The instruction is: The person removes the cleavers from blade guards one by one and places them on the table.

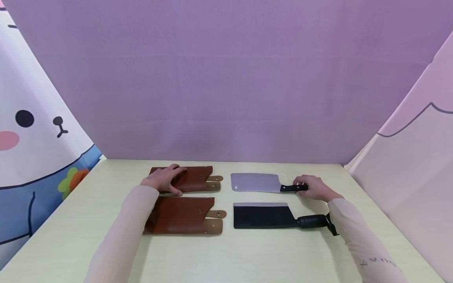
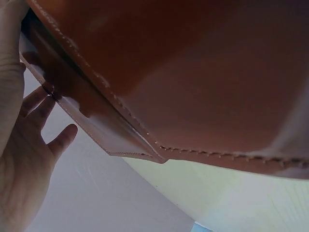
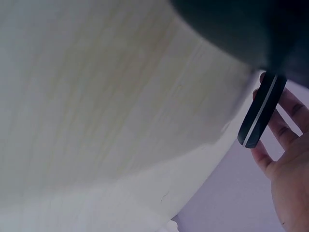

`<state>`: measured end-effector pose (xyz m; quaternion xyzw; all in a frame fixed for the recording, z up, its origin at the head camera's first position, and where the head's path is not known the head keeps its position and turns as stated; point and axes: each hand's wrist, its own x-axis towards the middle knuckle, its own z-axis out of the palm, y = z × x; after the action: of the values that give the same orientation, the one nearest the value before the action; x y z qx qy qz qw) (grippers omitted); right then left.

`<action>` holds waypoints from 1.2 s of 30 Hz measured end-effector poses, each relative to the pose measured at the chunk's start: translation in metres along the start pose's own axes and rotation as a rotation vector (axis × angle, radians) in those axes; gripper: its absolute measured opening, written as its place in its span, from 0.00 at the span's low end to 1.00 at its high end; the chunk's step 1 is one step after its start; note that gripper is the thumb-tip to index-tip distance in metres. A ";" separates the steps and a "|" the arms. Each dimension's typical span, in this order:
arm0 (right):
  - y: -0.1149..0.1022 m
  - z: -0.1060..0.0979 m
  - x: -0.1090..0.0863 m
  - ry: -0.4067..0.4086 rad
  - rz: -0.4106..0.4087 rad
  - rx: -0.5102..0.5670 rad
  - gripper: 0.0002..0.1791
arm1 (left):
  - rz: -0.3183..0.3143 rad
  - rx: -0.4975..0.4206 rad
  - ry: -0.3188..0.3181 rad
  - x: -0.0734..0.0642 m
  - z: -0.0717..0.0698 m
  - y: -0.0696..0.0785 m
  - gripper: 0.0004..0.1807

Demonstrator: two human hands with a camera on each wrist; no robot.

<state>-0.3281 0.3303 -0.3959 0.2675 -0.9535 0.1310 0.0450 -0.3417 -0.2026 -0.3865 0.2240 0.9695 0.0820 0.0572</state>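
Observation:
In the head view, my left hand (image 1: 163, 179) rests spread over the left part of the farther brown leather knife sheath (image 1: 192, 177), fingers on top and thumb by its near edge. The left wrist view shows fingertips touching the sheath's stitched edge (image 2: 91, 133). My right hand (image 1: 316, 188) holds the black riveted handle (image 3: 260, 113) of a silver-bladed cleaver (image 1: 255, 182), which lies flat. Nearer me lie a second brown sheath (image 1: 184, 216), partly under my left sleeve, and a black-bladed cleaver (image 1: 263, 217) with a ribbed black handle.
The pale table (image 1: 226, 255) ends at a purple backdrop (image 1: 226, 86). Printed cloth hangs on both sides, with a cartoon face (image 1: 39, 129) at left. Both sheaths have strap ends toward the cleavers. A blurred dark shape (image 3: 241, 34) fills the right wrist view's upper corner.

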 end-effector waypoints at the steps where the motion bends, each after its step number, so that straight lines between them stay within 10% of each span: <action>1: 0.000 0.000 0.000 -0.005 0.002 -0.004 0.12 | -0.006 0.000 -0.008 0.000 0.000 0.000 0.53; 36: -0.005 -0.002 -0.011 0.029 -0.022 -0.011 0.20 | 0.029 0.040 -0.027 -0.008 -0.006 0.003 0.51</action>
<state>-0.3161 0.3324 -0.3951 0.2758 -0.9505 0.1290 0.0616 -0.3343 -0.2044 -0.3798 0.2400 0.9667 0.0605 0.0647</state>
